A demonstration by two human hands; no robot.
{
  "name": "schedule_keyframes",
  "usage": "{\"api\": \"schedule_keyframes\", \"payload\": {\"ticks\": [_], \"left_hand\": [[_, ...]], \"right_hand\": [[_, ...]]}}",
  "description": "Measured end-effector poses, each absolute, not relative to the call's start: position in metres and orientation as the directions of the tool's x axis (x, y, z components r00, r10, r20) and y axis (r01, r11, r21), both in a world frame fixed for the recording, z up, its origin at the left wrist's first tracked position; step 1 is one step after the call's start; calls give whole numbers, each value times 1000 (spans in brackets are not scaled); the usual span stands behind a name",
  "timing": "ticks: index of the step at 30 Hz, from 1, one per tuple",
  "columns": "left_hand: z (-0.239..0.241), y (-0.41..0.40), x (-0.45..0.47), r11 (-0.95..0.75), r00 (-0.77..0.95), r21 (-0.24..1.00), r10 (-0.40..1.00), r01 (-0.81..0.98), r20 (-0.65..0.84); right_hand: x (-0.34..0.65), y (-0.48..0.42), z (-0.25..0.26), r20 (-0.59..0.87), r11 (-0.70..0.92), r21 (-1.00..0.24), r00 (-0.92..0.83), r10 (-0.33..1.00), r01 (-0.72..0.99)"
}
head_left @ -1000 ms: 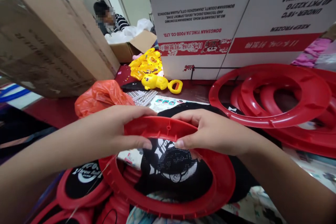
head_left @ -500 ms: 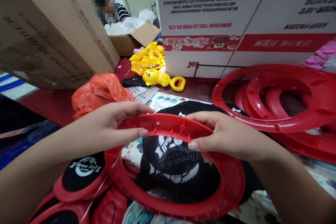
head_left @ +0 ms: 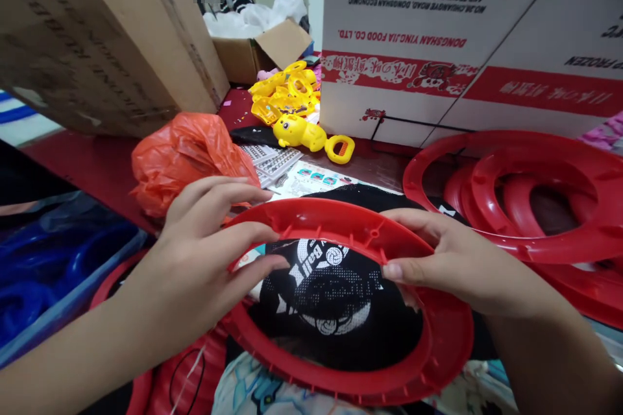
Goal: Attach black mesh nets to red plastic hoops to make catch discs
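My right hand [head_left: 440, 259] grips the upper right of a red plastic ring [head_left: 335, 217], thumb inside the rim and fingers behind it. The ring is tilted, its ribbed side facing me. Its upper left edge lies by my left hand [head_left: 214, 240], whose fingers are spread in front of the rim; whether they touch it is hard to tell. Through the ring's opening shows black fabric [head_left: 335, 298] with a white "Ball" print. Beneath the ring's lower edge is a light patterned cloth [head_left: 263, 386], and stacked red rings [head_left: 185, 369] sit at the lower left.
More red rings [head_left: 511, 243] are piled at right before white cartons [head_left: 399, 19]. An orange plastic bag [head_left: 189, 159], yellow toy parts [head_left: 296, 133] and printed sheets [head_left: 277, 165] lie behind. A brown carton [head_left: 111, 39] and blue rings [head_left: 43, 285] are at left; a person sits beyond.
My left hand has loosened from the rim, moved slightly down and spread its fingers. The right hand still holds the ring, which appears slightly farther right as the view shifts.
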State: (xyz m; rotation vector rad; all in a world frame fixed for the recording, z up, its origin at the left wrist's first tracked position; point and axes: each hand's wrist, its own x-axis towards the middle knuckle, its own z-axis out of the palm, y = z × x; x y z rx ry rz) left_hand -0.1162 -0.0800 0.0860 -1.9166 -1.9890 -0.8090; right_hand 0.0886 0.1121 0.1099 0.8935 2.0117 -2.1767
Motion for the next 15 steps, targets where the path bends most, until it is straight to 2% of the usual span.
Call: {"api": "schedule_keyframes", "payload": {"ticks": [7, 13, 15], "left_hand": [[78, -80, -114, -65, -86, 221, 788, 973, 610], [73, -78, -111, -89, -5, 124, 795, 988, 607], [76, -77, -110, -67, -28, 140, 810, 988, 586]], "right_hand": [[92, 110, 111, -449, -177, -894, -822, 351, 412], [92, 115, 108, -466, -189, -885, -803, 372, 426], [92, 115, 107, -468, -196, -883, -808, 358, 425]]}}
